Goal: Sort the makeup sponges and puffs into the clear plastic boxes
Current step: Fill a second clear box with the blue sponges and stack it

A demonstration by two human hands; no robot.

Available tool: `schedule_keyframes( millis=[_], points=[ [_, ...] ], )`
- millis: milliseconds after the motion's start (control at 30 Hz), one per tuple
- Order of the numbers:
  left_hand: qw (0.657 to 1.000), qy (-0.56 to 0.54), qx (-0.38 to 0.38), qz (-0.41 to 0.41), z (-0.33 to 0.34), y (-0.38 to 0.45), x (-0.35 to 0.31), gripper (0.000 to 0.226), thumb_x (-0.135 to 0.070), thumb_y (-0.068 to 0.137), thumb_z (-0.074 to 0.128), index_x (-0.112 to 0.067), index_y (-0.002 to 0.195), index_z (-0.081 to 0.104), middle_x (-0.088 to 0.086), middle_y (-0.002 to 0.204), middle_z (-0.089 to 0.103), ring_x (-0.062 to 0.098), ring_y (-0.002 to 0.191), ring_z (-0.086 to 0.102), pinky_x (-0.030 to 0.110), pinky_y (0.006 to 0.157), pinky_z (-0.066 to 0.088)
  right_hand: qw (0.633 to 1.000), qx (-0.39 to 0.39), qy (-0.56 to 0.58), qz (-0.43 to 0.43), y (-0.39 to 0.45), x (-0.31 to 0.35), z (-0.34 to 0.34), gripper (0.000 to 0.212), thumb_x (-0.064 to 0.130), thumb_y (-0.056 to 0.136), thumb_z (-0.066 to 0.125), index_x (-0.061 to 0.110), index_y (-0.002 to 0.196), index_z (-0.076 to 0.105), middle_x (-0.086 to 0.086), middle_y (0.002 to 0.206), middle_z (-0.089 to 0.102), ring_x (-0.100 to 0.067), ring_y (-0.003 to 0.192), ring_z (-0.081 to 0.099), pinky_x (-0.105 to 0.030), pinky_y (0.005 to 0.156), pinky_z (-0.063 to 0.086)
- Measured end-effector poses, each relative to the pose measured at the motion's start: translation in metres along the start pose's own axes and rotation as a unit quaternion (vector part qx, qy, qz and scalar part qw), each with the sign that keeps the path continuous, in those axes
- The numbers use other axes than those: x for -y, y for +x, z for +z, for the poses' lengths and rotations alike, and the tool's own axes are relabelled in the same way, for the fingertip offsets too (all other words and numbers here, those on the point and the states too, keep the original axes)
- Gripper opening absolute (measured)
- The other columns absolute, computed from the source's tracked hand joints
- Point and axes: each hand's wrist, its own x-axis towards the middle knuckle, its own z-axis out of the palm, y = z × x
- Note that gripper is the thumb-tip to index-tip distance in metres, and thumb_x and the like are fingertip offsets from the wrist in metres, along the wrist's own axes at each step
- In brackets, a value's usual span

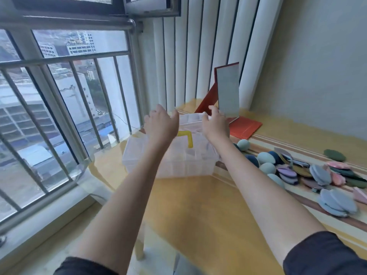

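Clear plastic box (170, 161) | long axis left-right | hands (161, 124) (215, 124) gripping lid

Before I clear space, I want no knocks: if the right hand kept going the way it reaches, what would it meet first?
Probably the standing mirror in its red frame: the right hand, at the far edge of the clear plastic box, points toward it. Depth is unclear.

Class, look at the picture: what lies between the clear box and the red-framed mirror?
In the head view, the right hand lies between the clear box and the mirror.
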Motion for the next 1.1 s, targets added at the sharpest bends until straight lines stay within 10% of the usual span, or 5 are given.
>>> schedule_keyframes(
  millis=[133, 267, 500, 700, 1100],
  points=[
    [0.973, 0.062, 0.206, -0.083, 0.02, 0.036, 0.009, 0.068, -0.056, 0.091, 0.035, -0.01, 0.14, 0.041, 0.012, 0.146, 0.042, 0.032, 0.133, 0.039, 0.042, 0.107, 0.03, 0.99, 0.068, 0.078, 0.093, 0.015, -0.01, 0.001, 0.053, 0.038, 0.099, 0.041, 0.009, 0.143, 0.034, -0.015, 0.142, 0.046, -0.032, 0.128, 0.045, -0.035, 0.092, 0.039],
    [0.961, 0.082, 0.256, -0.064, 0.024, 0.044, 0.007, 0.061, -0.051, 0.093, 0.039, -0.015, 0.142, 0.041, 0.011, 0.15, 0.037, 0.03, 0.136, 0.036, 0.043, 0.111, 0.029, 0.983, 0.11, 0.095, 0.109, 0.019, -0.017, 0.01, 0.047, 0.035, 0.098, 0.043, 0.004, 0.133, 0.044, -0.015, 0.129, 0.055, -0.03, 0.113, 0.053, -0.026, 0.074, 0.032],
    [0.994, -0.048, 0.102, -0.012, 0.001, 0.028, -0.017, 0.042, -0.041, 0.095, 0.044, -0.004, 0.077, 0.051, 0.004, 0.067, 0.05, 0.028, 0.081, 0.05, 0.03, 0.061, 0.033, 0.986, 0.028, 0.146, 0.072, 0.019, 0.003, -0.019, 0.042, 0.031, 0.101, 0.04, 0.005, 0.133, 0.041, -0.009, 0.107, 0.053, -0.021, 0.086, 0.049, -0.024, 0.051, 0.032],
    [0.989, -0.144, 0.016, 0.029, -0.026, -0.006, -0.054, 0.053, -0.048, 0.094, 0.045, 0.0, 0.117, 0.045, 0.008, 0.097, 0.046, 0.028, 0.096, 0.05, 0.031, 0.07, 0.032, 0.983, -0.046, 0.179, 0.019, -0.025, 0.011, -0.074, 0.049, 0.038, 0.102, 0.036, 0.012, 0.144, 0.033, -0.006, 0.121, 0.056, -0.019, 0.102, 0.055, -0.032, 0.076, 0.048],
    [0.986, -0.119, -0.073, 0.097, -0.033, -0.131, -0.058, 0.055, -0.044, 0.096, 0.035, -0.011, 0.052, 0.031, 0.002, 0.049, 0.034, 0.02, 0.05, 0.037, 0.033, 0.046, 0.016, 0.987, -0.134, 0.078, 0.049, -0.14, -0.041, -0.135, 0.046, 0.04, 0.102, 0.032, 0.009, 0.132, 0.048, -0.014, 0.115, 0.062, -0.028, 0.099, 0.055, -0.031, 0.067, 0.034]
  ],
)
